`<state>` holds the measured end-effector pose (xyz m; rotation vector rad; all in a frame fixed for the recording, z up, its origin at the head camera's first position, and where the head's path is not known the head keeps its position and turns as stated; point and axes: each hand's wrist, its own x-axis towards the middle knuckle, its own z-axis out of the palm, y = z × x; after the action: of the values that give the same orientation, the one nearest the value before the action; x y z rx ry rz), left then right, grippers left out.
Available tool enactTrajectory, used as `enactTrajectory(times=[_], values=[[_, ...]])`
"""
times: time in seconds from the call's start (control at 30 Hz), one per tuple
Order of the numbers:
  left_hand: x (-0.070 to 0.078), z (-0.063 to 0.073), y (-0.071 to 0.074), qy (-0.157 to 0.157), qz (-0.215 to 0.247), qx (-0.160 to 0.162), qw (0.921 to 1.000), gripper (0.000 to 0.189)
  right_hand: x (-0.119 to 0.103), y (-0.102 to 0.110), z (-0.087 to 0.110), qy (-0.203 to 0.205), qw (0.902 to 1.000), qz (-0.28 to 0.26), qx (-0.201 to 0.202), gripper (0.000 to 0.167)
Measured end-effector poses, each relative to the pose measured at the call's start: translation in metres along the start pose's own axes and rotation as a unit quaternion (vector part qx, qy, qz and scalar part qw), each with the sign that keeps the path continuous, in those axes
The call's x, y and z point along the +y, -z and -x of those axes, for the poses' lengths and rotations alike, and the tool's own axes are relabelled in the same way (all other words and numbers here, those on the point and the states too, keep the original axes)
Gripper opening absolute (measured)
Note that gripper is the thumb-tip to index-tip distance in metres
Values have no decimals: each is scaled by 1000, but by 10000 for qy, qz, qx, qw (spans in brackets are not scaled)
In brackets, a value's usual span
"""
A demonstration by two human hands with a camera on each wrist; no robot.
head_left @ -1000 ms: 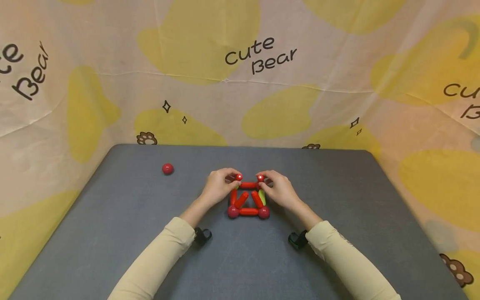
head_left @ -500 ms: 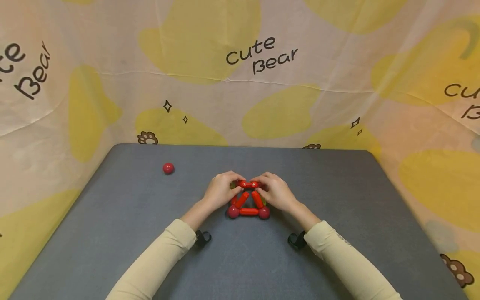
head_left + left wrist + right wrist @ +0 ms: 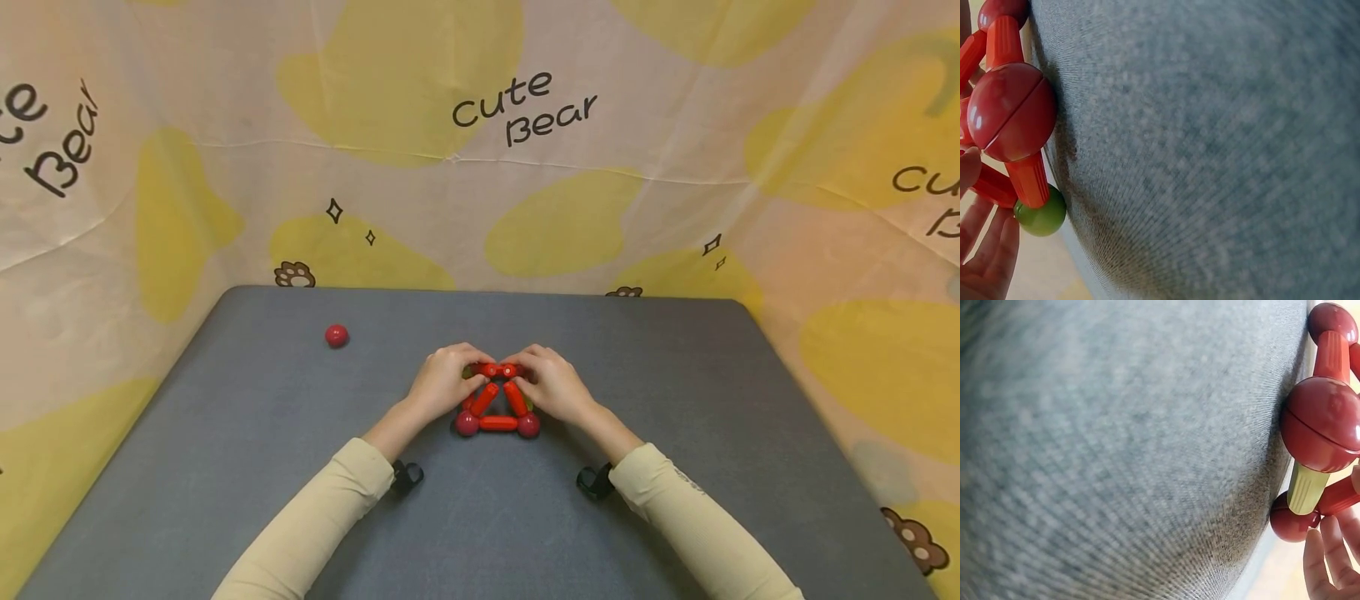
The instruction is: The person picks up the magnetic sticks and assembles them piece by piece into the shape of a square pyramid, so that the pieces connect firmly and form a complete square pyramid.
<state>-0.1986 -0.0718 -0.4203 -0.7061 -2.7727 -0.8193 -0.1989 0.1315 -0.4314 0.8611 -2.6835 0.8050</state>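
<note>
A structure of magnetic rods and balls stands on the table, with a red front rod joining two dark red balls, the left ball and the right ball. From these balls two red rods lean inward, their tops apart. Behind them, my left hand pinches a red rod that rises from a green ball. My right hand pinches its mirror, another red rod on a dark red ball. A yellow-green rod forms the right side. My fingers partly hide the back corners.
A loose red ball lies at the back left of the grey table. A printed cloth hangs behind the table and along both sides. Black straps show at both wrists.
Both hands have tilted the two back rods inward, bringing their tops close together above the back of the structure. Over the last half second they have hardly moved.
</note>
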Motion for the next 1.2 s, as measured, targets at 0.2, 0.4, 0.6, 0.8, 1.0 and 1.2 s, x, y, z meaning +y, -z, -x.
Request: enactTrajectory(times=[0.2, 0.4, 0.6, 0.8, 1.0, 1.2], values=[[1, 1, 1, -43, -73, -50, 10000, 23, 0, -1, 1, 40, 10000, 50, -2, 27], [0, 2, 0, -68, -112, -86, 9999, 24, -2, 0, 1, -2, 10000, 28, -9, 28], [-1, 2, 0, -147, -146, -52, 9998, 24, -1, 0, 3, -41, 10000, -60, 7, 34], [-1, 2, 0, -174, -165, -25, 9997, 24, 1, 0, 9, -604, 9976, -205, 262, 36], [-1, 2, 1, -100, -45, -93, 9999, 24, 1, 2, 10, -1803, 9823, -487, 142, 38], [-1, 3, 2, -61, 39, -143, 9999, 24, -3, 1, 9, -2749, 9537, -1025, -664, 48]])
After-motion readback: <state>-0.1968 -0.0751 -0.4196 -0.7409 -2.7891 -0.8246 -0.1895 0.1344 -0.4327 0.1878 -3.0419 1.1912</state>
